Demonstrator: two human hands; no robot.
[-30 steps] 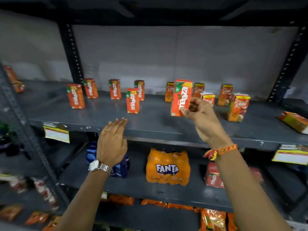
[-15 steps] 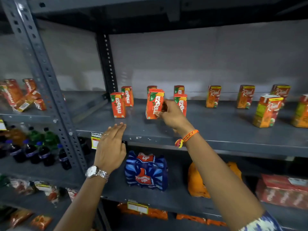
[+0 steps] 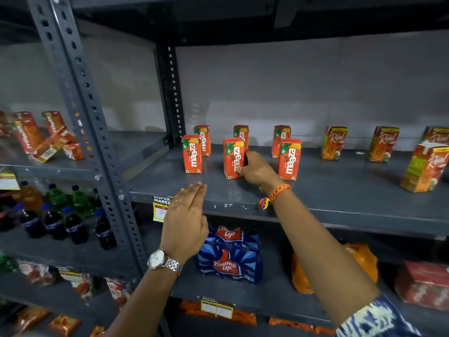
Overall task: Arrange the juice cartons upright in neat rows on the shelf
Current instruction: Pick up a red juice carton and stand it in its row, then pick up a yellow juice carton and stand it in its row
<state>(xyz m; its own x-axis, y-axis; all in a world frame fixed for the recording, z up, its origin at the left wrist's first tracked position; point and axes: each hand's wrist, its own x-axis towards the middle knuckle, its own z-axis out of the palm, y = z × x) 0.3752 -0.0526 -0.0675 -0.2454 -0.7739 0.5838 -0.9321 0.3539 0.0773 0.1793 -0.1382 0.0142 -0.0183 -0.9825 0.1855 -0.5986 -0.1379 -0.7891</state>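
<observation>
While your right hand is closing its fingers around the right side of the middle front Maaza carton, that carton is standing upright on the shelf, its long axis vertical and its base seemingly touching the shelf surface, though the contact is hard to confirm. It is sitting in the front row between the left front carton and the right front carton, with three more Maaza cartons lined up behind. You are reaching in from the carton's right, so any nudge to square it will be pushing leftward or twisting it about that vertical axis. Your left hand is hovering flat and empty below the shelf's front edge, fingers extended together, holding nothing; it is well apart from the carton, so the right hand is clearly the nearer one. Further right, the Real cartons are standing upright too. On the neighbouring bay to the left, a pile of cartons is lying tumbled, probably work yet to do.
</observation>
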